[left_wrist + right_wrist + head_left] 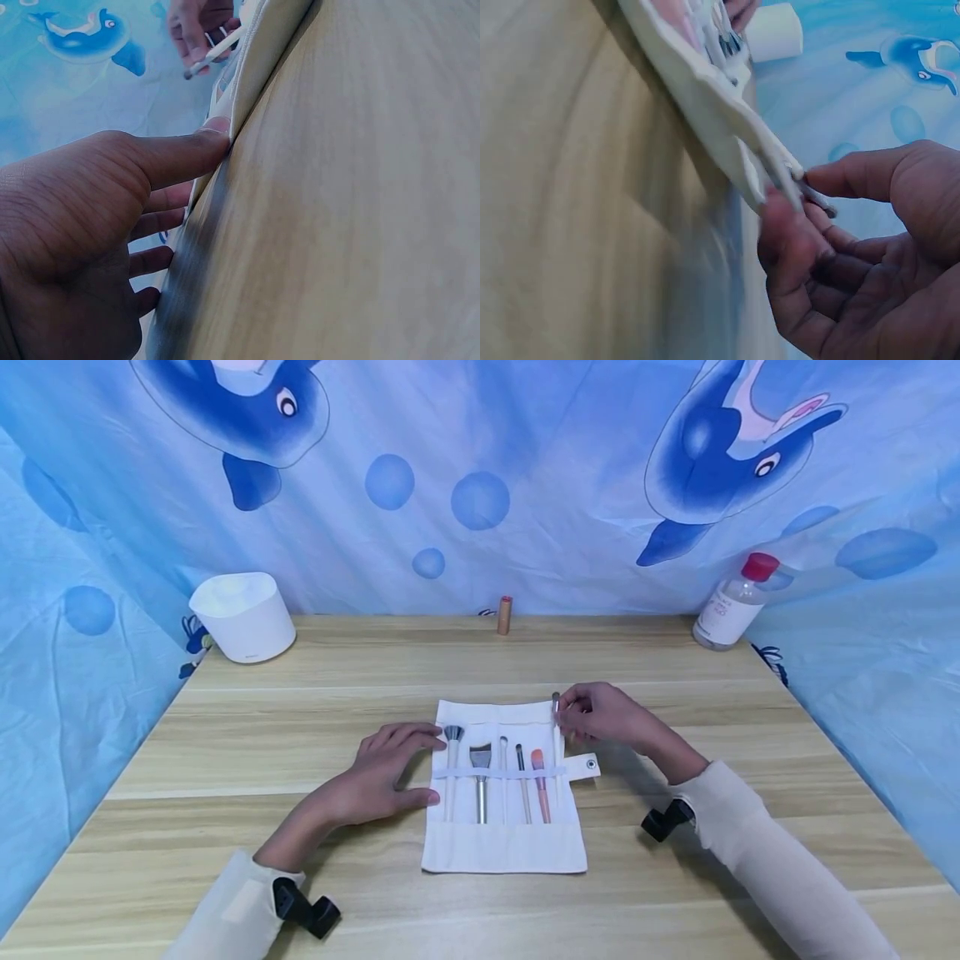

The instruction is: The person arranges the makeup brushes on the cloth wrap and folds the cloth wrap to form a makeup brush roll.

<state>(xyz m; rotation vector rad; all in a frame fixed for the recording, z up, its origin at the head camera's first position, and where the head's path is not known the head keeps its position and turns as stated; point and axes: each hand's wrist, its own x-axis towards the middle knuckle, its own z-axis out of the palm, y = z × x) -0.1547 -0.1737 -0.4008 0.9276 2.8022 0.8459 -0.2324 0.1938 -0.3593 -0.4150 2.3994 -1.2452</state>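
Your right hand (609, 718) is pinching the rightmost brush (557, 745) | your left hand (381, 777), fingers relaxed, is touching the pouch (502, 850)

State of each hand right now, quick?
Left hand: open, touching the left edge of the makeup brush roll.
Right hand: closed, pinching the rightmost makeup brush.

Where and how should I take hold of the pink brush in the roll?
Probably pinch the pink brush by its slim handle, between the strap and the lower fold, coming from above. It lies flat on the cloth, with the dark-tipped brush and the pale brush close on either side. That spot also keeps off its soft head.
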